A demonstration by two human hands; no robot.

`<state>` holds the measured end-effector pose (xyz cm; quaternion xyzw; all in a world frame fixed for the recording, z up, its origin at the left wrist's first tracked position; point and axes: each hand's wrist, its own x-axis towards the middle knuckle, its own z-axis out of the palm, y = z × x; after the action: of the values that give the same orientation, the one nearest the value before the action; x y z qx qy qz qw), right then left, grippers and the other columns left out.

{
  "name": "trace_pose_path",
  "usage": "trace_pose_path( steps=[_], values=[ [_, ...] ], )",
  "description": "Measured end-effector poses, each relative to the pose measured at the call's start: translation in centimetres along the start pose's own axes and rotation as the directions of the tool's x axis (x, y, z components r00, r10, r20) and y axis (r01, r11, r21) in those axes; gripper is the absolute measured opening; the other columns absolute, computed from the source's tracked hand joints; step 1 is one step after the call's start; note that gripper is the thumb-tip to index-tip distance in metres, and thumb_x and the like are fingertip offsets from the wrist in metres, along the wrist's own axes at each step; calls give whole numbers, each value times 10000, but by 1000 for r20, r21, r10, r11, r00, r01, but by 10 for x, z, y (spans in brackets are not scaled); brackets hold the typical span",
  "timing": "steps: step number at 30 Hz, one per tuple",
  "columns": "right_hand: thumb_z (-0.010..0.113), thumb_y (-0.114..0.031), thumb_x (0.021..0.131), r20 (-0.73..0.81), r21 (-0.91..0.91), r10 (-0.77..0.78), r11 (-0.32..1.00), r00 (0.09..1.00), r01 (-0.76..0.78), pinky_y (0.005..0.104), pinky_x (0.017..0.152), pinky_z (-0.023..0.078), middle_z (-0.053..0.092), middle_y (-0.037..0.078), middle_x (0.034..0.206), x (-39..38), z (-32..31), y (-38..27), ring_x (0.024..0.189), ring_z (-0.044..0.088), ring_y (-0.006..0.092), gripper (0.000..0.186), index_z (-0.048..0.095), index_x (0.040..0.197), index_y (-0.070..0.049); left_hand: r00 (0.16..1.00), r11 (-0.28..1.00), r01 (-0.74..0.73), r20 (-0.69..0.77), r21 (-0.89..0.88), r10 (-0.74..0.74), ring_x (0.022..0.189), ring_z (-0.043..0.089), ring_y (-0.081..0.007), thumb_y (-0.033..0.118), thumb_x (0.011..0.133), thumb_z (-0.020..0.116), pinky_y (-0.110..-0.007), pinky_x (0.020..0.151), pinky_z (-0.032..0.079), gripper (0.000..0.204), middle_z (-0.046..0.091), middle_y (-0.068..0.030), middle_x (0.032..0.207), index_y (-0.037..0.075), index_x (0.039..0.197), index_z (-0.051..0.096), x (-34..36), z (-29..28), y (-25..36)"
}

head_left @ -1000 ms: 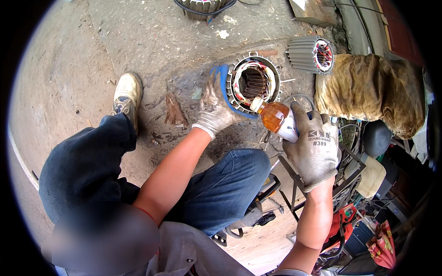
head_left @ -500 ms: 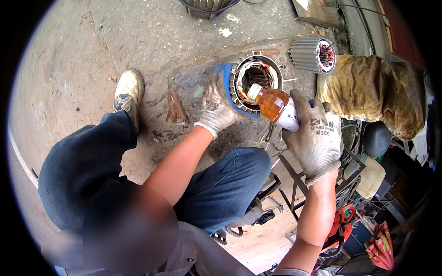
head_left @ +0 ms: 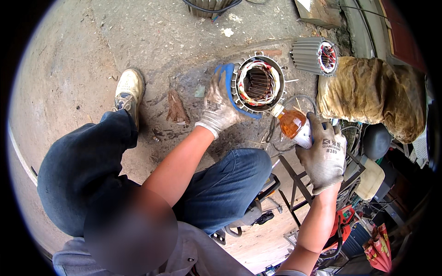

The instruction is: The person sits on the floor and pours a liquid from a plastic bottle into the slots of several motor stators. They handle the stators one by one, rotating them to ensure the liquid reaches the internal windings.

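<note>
- Your left hand (head_left: 218, 103), gloved, is gripping the rim of the motor shell (head_left: 258, 85), fingers curled around its left edge and steadying it on the ground.
- Your right hand (head_left: 324, 154) is wrapping tight around a small bottle (head_left: 293, 125) of amber liquid, tilting its neck toward the shell's lower right rim.
- The shell is sitting on the dirt floor (head_left: 138, 37), open end up, copper coils showing inside.
- A second finned motor shell (head_left: 315, 56) is lying just beyond, beside a stuffed tan sack (head_left: 368, 94).
</note>
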<state>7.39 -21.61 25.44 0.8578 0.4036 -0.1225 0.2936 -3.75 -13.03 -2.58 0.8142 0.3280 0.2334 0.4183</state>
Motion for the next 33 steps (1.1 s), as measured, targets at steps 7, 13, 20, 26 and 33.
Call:
trace_pose_path(
  steps=[7,13,20,26,33],
  values=[
    [810,-155,661,-30,32,23,999,999,-22,524,1055,487,686,227,1221,0,10,14,1187,619,448,758,632,1394,-81,983,996,-59,-169,61,69,1346,491,-386,713,533,929,-535,1201,348,1264,567,-172,1394,44,1496,458,-2,-6,8],
    [812,-150,659,6,37,-17,999,1000,17,527,1053,498,661,237,1273,1,3,0,1189,619,449,757,635,1393,-85,1000,1000,14,-6,-6,-14,1505,285,-510,834,532,856,-588,1265,278,1490,306,-277,1594,15,1623,257,-6,6,-5],
    [809,-167,699,-63,43,-132,990,989,135,526,1042,499,673,254,1233,8,-6,-24,1170,636,437,726,637,1402,-111,998,999,19,58,36,-21,1511,281,-491,862,554,827,-576,1278,263,1442,307,-275,1600,43,1619,305,-7,3,-3],
    [795,-156,709,-90,7,-179,984,980,181,524,991,533,689,251,1205,23,-13,-35,1135,659,437,723,637,1413,-100,1000,999,-6,-17,-44,5,1522,264,-465,884,576,790,-562,1287,251,1350,316,-244,1608,102,1603,395,-7,-1,-1],
    [796,-156,701,-88,28,-158,987,983,161,510,979,546,708,239,1176,42,-18,-37,1113,681,430,710,646,1392,-88,998,1000,-9,-56,8,9,1431,430,-398,746,533,921,-555,1254,286,1355,490,-181,1512,59,1566,377,-5,2,2]
  ],
)
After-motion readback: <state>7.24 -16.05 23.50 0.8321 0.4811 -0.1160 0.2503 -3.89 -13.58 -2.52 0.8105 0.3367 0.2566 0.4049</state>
